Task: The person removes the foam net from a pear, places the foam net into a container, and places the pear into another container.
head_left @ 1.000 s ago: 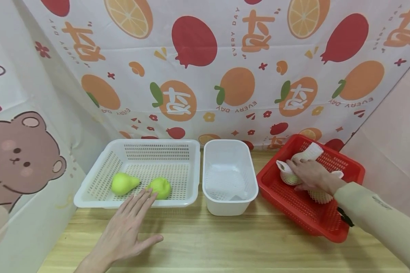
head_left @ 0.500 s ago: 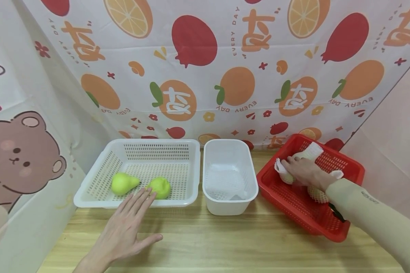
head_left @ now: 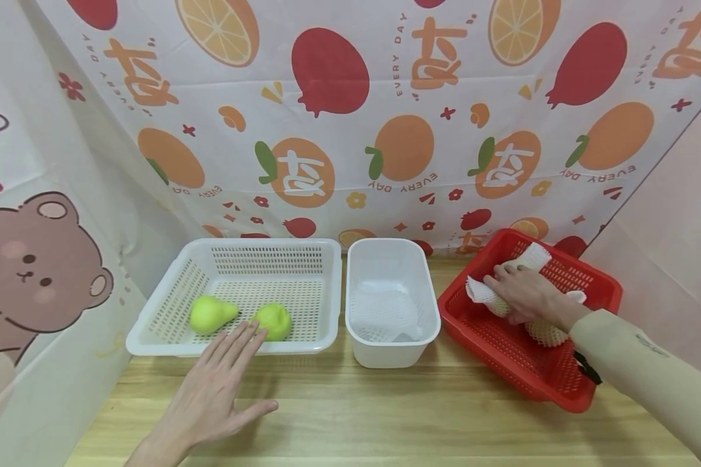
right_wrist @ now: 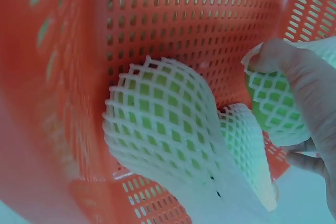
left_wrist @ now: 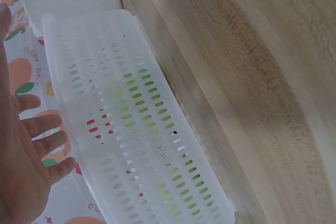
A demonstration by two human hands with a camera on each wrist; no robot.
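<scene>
My right hand [head_left: 528, 295] reaches into the red basket [head_left: 505, 350] and grips a green fruit in a white foam net [right_wrist: 275, 103], thumb pressed near one end of the net. Beside it in the right wrist view lie another netted green fruit [right_wrist: 163, 114] and, partly hidden behind that, a third netted fruit [right_wrist: 241, 135]. My left hand [head_left: 210, 392] has its fingers straight, over the front rim of the white basket [head_left: 146, 318]. Its fingertips are by a green apple [head_left: 274, 322], with contact unclear; a green pear [head_left: 210, 314] lies to the left.
A narrow white bin [head_left: 394, 353] stands between the two baskets, with something translucent in its bottom. Fruit-printed cloth [head_left: 327, 130] hangs behind, and further cloth walls flank both sides. Wooden tabletop [head_left: 350, 415] runs along the front.
The netted fruit in my right hand has tilted, its loose net end swinging out to the left. The right hand has shifted slightly; the left hand stays put.
</scene>
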